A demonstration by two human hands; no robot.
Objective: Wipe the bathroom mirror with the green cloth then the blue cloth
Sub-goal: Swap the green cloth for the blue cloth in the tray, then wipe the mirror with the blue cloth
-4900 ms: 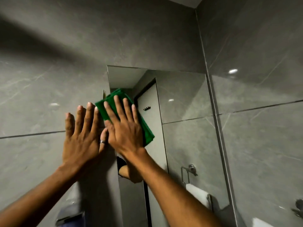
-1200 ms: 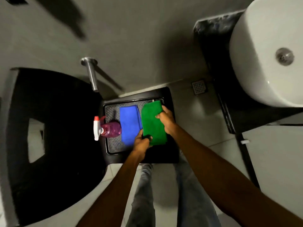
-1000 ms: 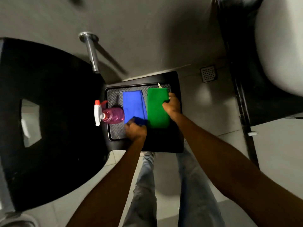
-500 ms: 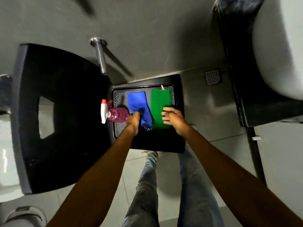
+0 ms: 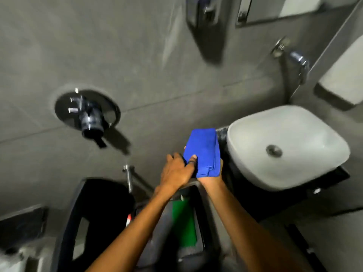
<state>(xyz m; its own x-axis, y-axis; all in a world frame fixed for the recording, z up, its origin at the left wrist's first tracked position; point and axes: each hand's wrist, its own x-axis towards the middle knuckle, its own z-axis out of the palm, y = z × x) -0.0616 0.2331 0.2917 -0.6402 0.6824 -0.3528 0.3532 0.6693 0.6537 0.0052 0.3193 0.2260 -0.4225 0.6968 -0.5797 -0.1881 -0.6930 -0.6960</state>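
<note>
Lying folded in the black tray (image 5: 198,228) at about 6 o'clock, between the two forearms, the green cloth (image 5: 183,225) has no hand on it, so the first half of the job looks finished with. A red spray nozzle (image 5: 129,217) peeps out just left of the left forearm, beside the tray. Above that, near the middle of the view, both hands hold the blue cloth (image 5: 202,151), folded into a thick pad. The left hand (image 5: 176,171) grips its left edge, thumb pressed onto the top face and fingers (image 5: 185,149) curled behind. The right hand (image 5: 211,178) supports the lower right corner from beneath; its fingers are hidden by the cloth, so their curl cannot be told, though it does carry the pad.

At 3 o'clock sits the white basin (image 5: 284,148) on its dark table (image 5: 334,176). Far off at 1 o'clock, the mirror's lower edge (image 5: 261,18) shows.

The step in hand seems to be the change of cloths. Next, the blue pad must be raised toward 1 o'clock, settled flat under one palm, and pressed to the glass.
</note>
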